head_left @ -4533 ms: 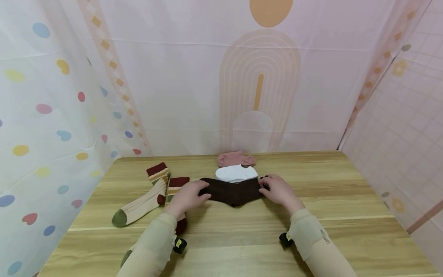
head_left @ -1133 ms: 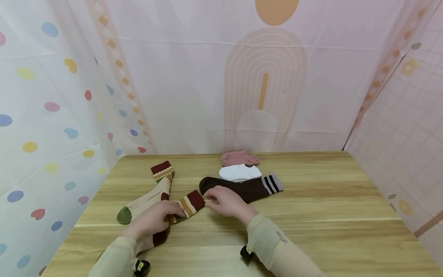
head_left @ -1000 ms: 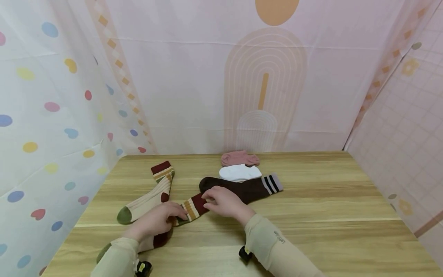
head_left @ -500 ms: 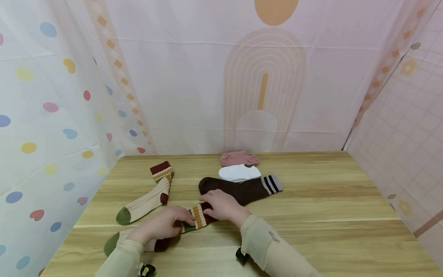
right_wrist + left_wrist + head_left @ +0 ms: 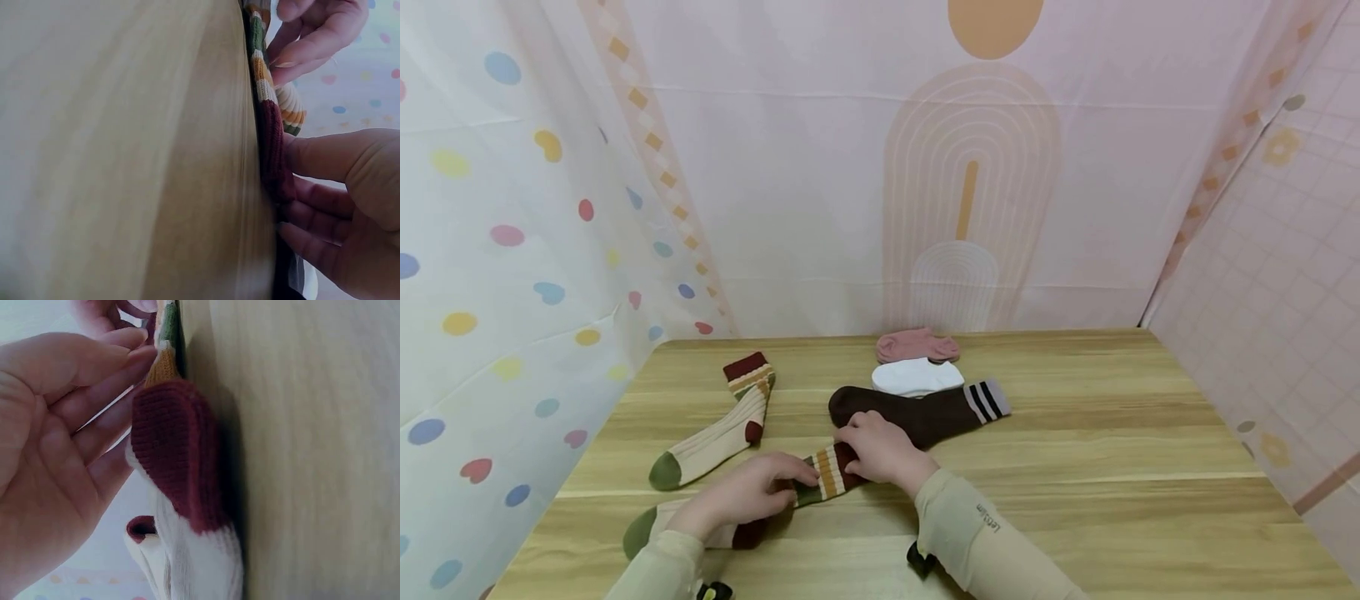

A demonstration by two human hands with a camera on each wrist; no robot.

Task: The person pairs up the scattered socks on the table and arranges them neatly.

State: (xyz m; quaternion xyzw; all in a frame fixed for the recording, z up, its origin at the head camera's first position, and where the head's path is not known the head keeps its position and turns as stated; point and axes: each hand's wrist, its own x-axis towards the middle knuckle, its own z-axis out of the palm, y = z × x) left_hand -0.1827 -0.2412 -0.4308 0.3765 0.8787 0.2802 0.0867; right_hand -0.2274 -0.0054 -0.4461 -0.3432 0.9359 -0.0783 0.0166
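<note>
A cream crew sock (image 5: 826,477) with a maroon cuff, orange and green stripes, maroon heel and green toe lies across the table's near middle. My left hand (image 5: 747,492) holds its striped leg just above the heel, covering part of the foot. At the cuff, my right hand (image 5: 880,450) pinches the maroon edge between thumb and fingers, as the right wrist view shows. The maroon heel (image 5: 175,450) fills the middle of the left wrist view. Just beyond my right fingers lies a dark brown sock (image 5: 940,417) with a grey, black-striped cuff; the hand covers part of it.
The matching cream sock (image 5: 718,442) lies to the left, its green toe toward the near left. Behind the brown sock sit white low-cut socks (image 5: 917,377), then pink ones (image 5: 917,344) near the back edge. Patterned curtains (image 5: 805,208) enclose the wooden table (image 5: 1112,467).
Earlier both hands were at the brown sock's ends; it now lies released. The near cream sock has been drawn out and shifted nearer me and to the right, its cuff below the brown sock.
</note>
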